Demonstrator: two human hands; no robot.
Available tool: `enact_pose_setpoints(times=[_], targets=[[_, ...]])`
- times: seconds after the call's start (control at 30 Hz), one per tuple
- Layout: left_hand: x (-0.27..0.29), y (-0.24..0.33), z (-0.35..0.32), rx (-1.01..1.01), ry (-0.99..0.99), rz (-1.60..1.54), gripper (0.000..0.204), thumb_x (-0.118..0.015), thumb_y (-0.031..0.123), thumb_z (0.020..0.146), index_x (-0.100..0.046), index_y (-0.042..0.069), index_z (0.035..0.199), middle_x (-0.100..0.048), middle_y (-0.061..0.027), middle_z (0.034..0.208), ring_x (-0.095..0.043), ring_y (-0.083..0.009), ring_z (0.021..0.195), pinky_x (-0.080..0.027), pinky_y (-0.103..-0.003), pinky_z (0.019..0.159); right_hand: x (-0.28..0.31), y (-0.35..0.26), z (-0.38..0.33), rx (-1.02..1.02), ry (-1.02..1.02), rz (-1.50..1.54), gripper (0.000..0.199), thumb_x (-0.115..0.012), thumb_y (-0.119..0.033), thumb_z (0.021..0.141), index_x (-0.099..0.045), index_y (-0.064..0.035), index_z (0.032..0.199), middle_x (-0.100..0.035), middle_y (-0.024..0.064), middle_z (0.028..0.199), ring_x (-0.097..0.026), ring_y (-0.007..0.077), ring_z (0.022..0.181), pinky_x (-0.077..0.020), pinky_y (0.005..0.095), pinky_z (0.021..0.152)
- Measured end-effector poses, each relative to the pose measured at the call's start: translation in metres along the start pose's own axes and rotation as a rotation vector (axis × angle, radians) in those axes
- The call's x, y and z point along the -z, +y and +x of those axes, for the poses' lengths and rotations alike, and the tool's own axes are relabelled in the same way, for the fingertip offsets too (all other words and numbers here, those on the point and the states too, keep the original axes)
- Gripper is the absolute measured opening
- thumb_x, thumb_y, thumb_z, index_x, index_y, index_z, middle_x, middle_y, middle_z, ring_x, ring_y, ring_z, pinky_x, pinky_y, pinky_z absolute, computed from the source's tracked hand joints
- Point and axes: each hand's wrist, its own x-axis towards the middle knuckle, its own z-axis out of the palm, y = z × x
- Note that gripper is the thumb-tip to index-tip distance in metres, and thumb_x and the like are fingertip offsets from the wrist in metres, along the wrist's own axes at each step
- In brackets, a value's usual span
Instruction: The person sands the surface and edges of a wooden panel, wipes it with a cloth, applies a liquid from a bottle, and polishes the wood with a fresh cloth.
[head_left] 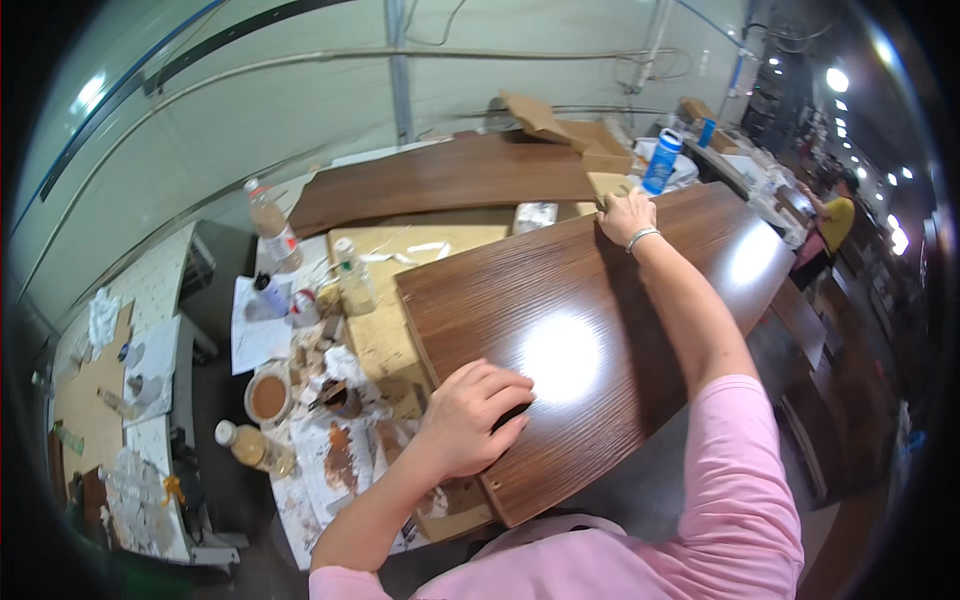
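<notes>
At the far left a flat sheet of brown cardboard [85, 400] lies beside crumpled white rags, its edges bent by the lens and its lower end lost in shadow. Next comes the littered table [385, 335], its pale, raw top smeared with rust-brown stains. On it stand a clear plastic bottle of amber liquid [272, 228] with a white cap, a smaller squeeze bottle [352, 275], a round tub of brown paste [267, 397] and a second amber bottle [248, 446] lying on its side over stained paper sheets. Small wood offcuts sit among them, too blurred to tell apart.

The left hand [470, 415] rests palm-down on the near corner of the dark wooden panel [590, 310], fingers curled together and pressing its surface; what lies under the palm is hidden. The panel is a long rectangle of glossy walnut-coloured veneer with fine straight grain, lying aslant over the table, and a bright lamp glare blots out the grain at its middle. Its raw edge shows small drilled holes near the front corner.

The right hand [627, 215], a thin bracelet at the wrist, clamps over the panel's far edge, fingertips hidden behind it. Just beyond stands a blue bottle [661, 160] near an open cardboard box [590, 140]. Another curved brown panel [440, 180] lies behind.
</notes>
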Motion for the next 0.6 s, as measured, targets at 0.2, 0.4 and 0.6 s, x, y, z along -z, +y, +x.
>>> enact_pose_setpoints(times=[0.2,0.4,0.6], targets=[[-0.004,0.006,0.006,0.033,-0.004,-0.002,0.023,-0.072,0.012,0.073,-0.07,0.01,0.096,-0.07,-0.0054,0.107,-0.065,-0.0273,0.105,-0.044,-0.045,0.1,0.0,-0.094,-0.067,0.731,0.327,0.638,0.037,-0.059,-0.038,0.083,-0.066,-0.0173,0.114,-0.064,0.0196,0.108,-0.057,0.0375,0.107,-0.0495,0.0469,0.089],[-0.003,0.02,0.007,0.263,-0.109,0.075,0.026,-0.072,0.01,0.072,-0.073,0.012,0.098,-0.071,-0.0037,0.109,-0.065,-0.0258,0.108,-0.038,-0.051,0.105,-0.077,0.032,0.029,0.523,0.165,0.572,0.036,-0.056,-0.038,0.085,-0.064,-0.0261,0.118,-0.058,0.0212,0.114,-0.055,0.0343,0.111,-0.0497,0.0462,0.089],[-0.031,0.066,0.083,0.521,0.049,0.235,0.02,-0.068,0.009,0.07,-0.071,0.003,0.089,-0.071,-0.0111,0.095,-0.065,-0.0289,0.093,-0.045,-0.043,0.094,-0.161,0.302,0.175,0.001,0.165,0.164,0.041,-0.056,-0.042,0.085,-0.062,-0.0243,0.121,-0.056,0.0194,0.112,-0.059,0.0339,0.102,-0.0509,0.0439,0.081]])
